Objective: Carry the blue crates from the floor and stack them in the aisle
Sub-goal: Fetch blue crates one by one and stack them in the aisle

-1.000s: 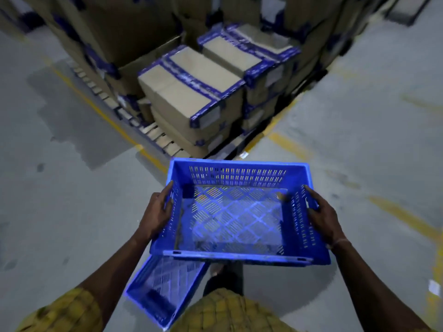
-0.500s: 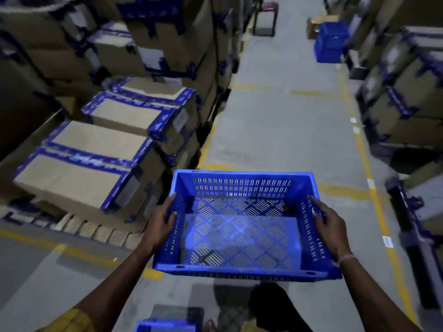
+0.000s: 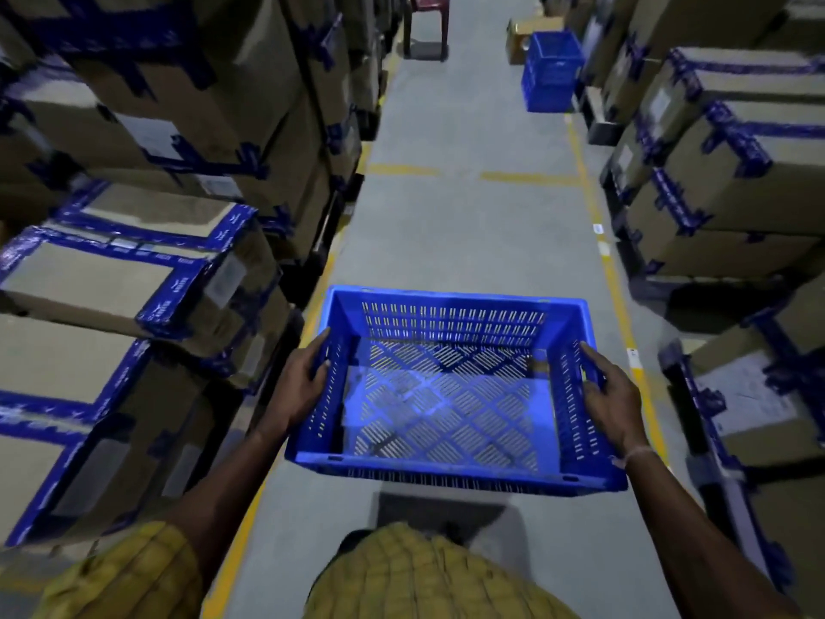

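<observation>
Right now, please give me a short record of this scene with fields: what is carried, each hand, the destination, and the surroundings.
carried: empty blue crate, held level over the aisle floor
left hand: grips the crate's left wall
right hand: grips the crate's right wall
destination: likely the blue crate stack far ahead on the right
surroundings: taped cardboard boxes on both sides; a red chair at the far end

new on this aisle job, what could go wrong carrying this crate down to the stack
The blue crate, gripped by the left hand and right hand, hides the floor just ahead, so a trip seems possible. Cartons jut toward the aisle on the left and might catch a corner. Dim light may make seating it on the far stack harder.
</observation>
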`<state>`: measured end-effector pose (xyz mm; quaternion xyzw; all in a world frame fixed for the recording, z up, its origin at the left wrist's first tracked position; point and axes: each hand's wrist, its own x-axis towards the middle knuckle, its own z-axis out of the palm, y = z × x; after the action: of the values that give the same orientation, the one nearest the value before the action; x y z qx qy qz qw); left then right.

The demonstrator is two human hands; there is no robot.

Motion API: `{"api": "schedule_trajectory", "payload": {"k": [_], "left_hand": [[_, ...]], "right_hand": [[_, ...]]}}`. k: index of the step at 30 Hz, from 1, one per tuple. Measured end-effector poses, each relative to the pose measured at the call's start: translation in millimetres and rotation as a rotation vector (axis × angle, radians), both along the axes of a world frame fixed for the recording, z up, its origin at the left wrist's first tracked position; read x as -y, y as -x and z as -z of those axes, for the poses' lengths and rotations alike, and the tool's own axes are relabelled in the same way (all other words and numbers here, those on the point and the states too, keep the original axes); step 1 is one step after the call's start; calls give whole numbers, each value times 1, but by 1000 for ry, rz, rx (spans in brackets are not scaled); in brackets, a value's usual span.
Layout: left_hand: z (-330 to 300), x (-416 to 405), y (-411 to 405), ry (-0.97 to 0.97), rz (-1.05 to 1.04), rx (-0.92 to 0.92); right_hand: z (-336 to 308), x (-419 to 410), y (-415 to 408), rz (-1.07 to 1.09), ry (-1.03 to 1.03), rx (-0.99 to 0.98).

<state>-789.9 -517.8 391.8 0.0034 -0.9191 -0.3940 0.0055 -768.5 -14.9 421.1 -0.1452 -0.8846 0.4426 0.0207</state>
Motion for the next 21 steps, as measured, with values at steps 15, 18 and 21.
{"api": "schedule_trajectory", "payload": {"k": [15, 18, 21], "left_hand": [[39, -50, 350, -99, 92, 4], [31, -53, 426, -119, 134, 29], [13, -60, 506, -48, 182, 25]], "right_hand": [[19, -49, 298, 130, 44, 5], [19, -52, 362, 165, 49, -2], [11, -55, 430, 190, 63, -31]]}}
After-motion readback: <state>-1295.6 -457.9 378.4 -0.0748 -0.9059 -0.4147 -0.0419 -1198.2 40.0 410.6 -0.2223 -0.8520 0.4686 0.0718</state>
